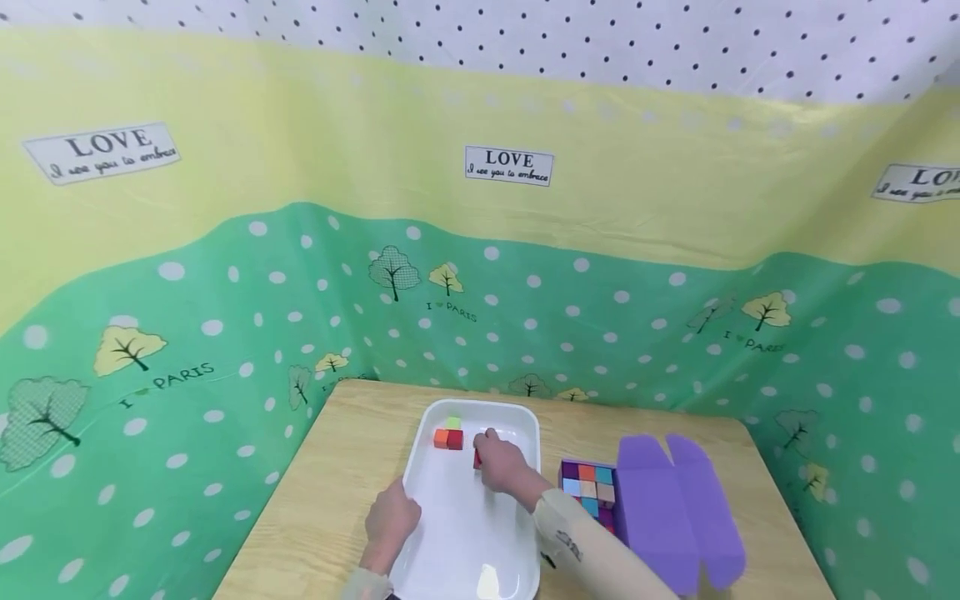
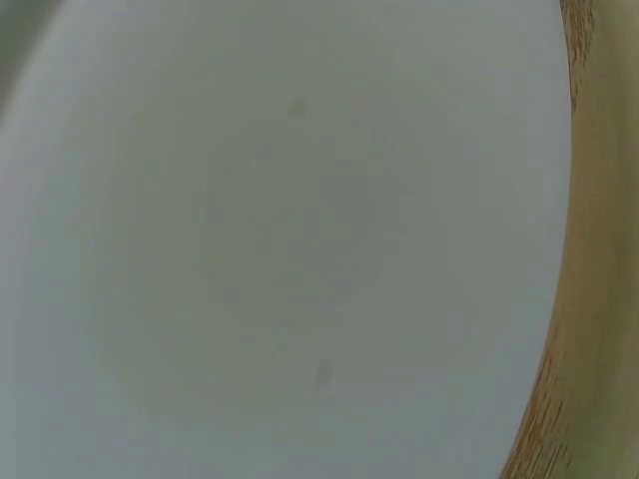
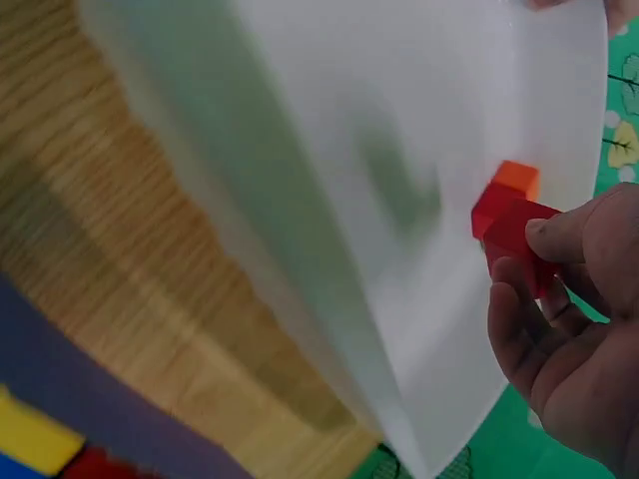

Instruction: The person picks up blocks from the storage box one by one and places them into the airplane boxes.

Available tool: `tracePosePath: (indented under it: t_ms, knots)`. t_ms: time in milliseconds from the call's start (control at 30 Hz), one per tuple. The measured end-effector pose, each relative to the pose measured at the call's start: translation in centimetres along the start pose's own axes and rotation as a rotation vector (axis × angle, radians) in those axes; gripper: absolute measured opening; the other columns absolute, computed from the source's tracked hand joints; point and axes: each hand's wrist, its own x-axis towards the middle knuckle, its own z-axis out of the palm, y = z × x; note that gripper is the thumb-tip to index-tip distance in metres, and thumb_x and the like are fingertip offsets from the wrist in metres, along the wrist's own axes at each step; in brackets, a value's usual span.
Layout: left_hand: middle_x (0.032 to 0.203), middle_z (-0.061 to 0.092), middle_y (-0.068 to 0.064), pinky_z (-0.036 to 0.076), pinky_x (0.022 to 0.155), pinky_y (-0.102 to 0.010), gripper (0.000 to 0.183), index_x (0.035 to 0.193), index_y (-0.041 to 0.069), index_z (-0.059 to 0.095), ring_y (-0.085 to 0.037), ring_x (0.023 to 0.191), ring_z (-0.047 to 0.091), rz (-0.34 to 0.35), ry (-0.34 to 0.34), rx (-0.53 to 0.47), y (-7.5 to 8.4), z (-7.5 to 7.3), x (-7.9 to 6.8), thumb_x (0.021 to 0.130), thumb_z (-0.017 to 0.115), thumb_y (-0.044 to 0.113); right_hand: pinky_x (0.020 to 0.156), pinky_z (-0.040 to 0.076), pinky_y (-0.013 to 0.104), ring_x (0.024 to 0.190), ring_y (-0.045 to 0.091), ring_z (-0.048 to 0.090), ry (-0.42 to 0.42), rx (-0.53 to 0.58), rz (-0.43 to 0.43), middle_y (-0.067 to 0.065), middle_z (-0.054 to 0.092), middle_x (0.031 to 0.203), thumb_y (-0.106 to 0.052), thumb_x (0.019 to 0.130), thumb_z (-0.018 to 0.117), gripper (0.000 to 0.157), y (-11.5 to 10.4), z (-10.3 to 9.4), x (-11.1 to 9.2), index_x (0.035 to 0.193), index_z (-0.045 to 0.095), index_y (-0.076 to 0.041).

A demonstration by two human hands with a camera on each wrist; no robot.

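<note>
Over the white tray (image 1: 450, 533), my right hand (image 1: 502, 463) pinches a red block (image 3: 517, 238) between thumb and fingers. Toward the tray's far left end sit an orange block (image 1: 441, 438), another red block (image 1: 455, 440) and a light green block (image 1: 453, 424), close together. In the right wrist view the held block overlaps the other red one, so I cannot tell if they touch. My left hand (image 1: 392, 514) grips the tray's left rim, with the thumb on the inner side. The left wrist view shows mostly a pale tray surface.
Right of the tray stands an open purple box (image 1: 660, 517), its lid folded out to the right. Inside are several coloured blocks (image 1: 587, 488). Wooden table (image 1: 315, 500) lies around the tray, and a patterned curtain (image 1: 525, 317) hangs along its back and sides.
</note>
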Motion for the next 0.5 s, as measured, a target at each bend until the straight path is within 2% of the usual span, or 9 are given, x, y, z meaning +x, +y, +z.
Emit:
tracePosePath:
  t_ms: [133, 233, 367, 500]
  knots:
    - [0.084, 0.063, -0.016, 0.041, 0.039, -0.037, 0.037, 0.11, 0.003, 0.055, -0.026, 0.057, 0.057, -0.001, -0.008, -0.006, 0.0, -0.4, 0.1, 0.073, 0.053, 0.006, 0.048, 0.039, 0.023, 0.059, 0.011, 0.043, 0.059, 0.006, -0.054, -0.002, 0.04, 0.079, -0.012, 0.077, 0.064, 0.019, 2.2, -3.3, -2.3, 0.092, 0.053, -0.013]
    - [0.086, 0.063, -0.017, 0.042, 0.04, -0.037, 0.038, 0.111, 0.002, 0.054, -0.026, 0.058, 0.058, -0.008, -0.024, -0.008, 0.1, -0.8, 0.1, 0.074, 0.053, 0.005, 0.052, 0.041, 0.022, 0.063, 0.01, 0.044, 0.077, 0.011, -0.063, -0.003, 0.043, 0.081, -0.011, 0.075, 0.065, 0.025, 4.2, -5.0, -4.1, 0.098, 0.055, -0.012]
    - [0.088, 0.062, -0.018, 0.044, 0.042, -0.038, 0.038, 0.112, 0.001, 0.053, -0.027, 0.06, 0.059, -0.001, -0.042, -0.021, 0.4, -1.0, 0.0, 0.074, 0.052, 0.005, 0.051, 0.041, 0.023, 0.063, 0.01, 0.046, 0.079, 0.041, -0.032, -0.003, 0.048, 0.083, -0.009, 0.074, 0.064, 0.031, 6.8, -6.5, -6.3, 0.103, 0.054, -0.011]
    - [0.092, 0.061, -0.02, 0.046, 0.047, -0.043, 0.041, 0.115, 0.002, 0.052, -0.031, 0.065, 0.059, -0.006, -0.056, -0.023, 0.3, -0.7, -0.2, 0.075, 0.052, 0.005, 0.049, 0.04, 0.024, 0.061, 0.009, 0.045, 0.095, 0.075, -0.001, -0.004, 0.05, 0.08, -0.01, 0.072, 0.065, 0.031, 8.9, -7.5, -8.3, 0.101, 0.053, -0.01]
